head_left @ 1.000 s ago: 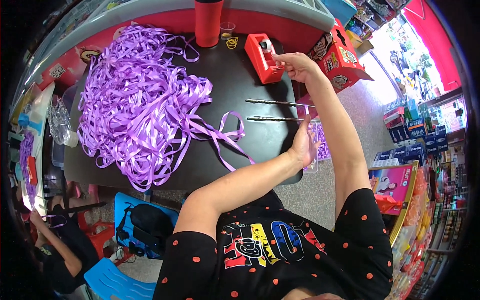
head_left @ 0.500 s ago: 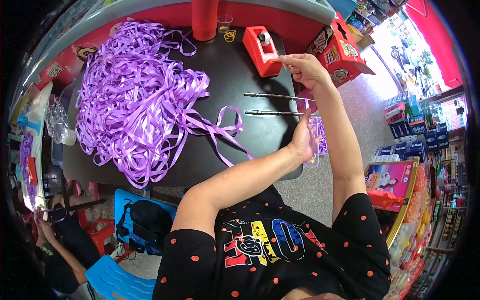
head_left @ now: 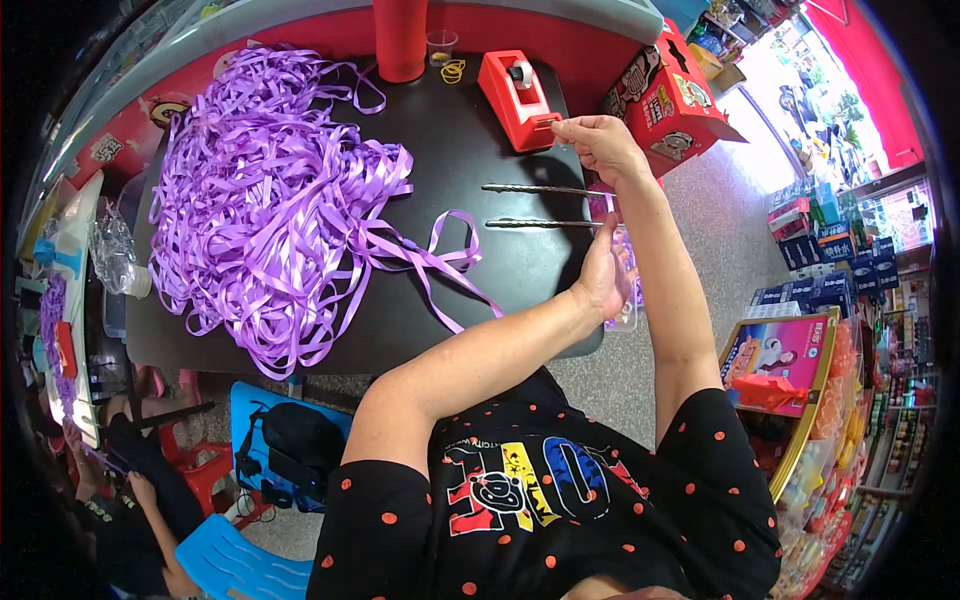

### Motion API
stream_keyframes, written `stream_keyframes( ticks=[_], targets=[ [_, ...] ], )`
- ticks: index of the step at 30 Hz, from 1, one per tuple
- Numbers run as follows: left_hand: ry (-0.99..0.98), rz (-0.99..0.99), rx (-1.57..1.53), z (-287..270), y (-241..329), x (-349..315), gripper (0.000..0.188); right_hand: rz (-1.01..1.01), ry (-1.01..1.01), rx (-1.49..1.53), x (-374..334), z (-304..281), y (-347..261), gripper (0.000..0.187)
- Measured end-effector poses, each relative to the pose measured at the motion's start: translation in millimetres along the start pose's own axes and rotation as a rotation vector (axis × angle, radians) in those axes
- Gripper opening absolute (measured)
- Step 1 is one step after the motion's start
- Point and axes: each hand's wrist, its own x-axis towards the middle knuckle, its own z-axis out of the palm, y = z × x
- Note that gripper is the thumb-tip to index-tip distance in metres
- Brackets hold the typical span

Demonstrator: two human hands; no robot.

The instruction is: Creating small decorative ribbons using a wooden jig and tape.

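Observation:
My right hand (head_left: 603, 143) pinches the end of clear tape at the cutting edge of a red tape dispenser (head_left: 517, 103). Below it, my left hand (head_left: 607, 272) is at the table's right edge, its thumb up against a purple ribbon (head_left: 601, 207) beside two thin metal rods (head_left: 535, 188). The rods point left over the table. My right forearm partly hides the left fingers. Under that hand, a clear container (head_left: 626, 318) with purple contents shows in part. A large tangled heap of purple ribbon (head_left: 270, 200) covers the table's left half, with loose strands running toward my left forearm.
On the dark table (head_left: 440, 285) at the back stand a red cylinder (head_left: 401, 40) and a clear cup (head_left: 442, 48), with yellow rubber bands (head_left: 453, 71) beside them. A red box (head_left: 670, 105) is beyond the right corner. Blue chairs (head_left: 240, 560) and another person (head_left: 125, 520) are at the lower left.
My right hand is still at the dispenser, its fingers now closer against the cutting edge. The left hand has hardly moved. The other person's hands at the far left have shifted apart.

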Motion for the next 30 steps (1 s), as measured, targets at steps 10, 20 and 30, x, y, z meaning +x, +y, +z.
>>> stream_keyframes(
  ticks=[10, 20, 30],
  targets=[
    [-0.013, -0.091, -0.062, 1.9, 6.3, -0.3, 0.052, -0.237, 0.199, -0.368, 7.2, 9.2, 5.7, 0.021],
    [0.074, 0.011, 0.008, -10.8, -4.6, 8.2, 0.049, -0.167, 0.077, -0.325, -42.1, -11.6, -0.1, 0.025],
    [0.026, 0.075, 0.142, -12.7, -4.8, 7.9, 0.019, -0.137, 0.118, -0.342, -130.1, -78.8, 56.5, 0.022]
  ],
)
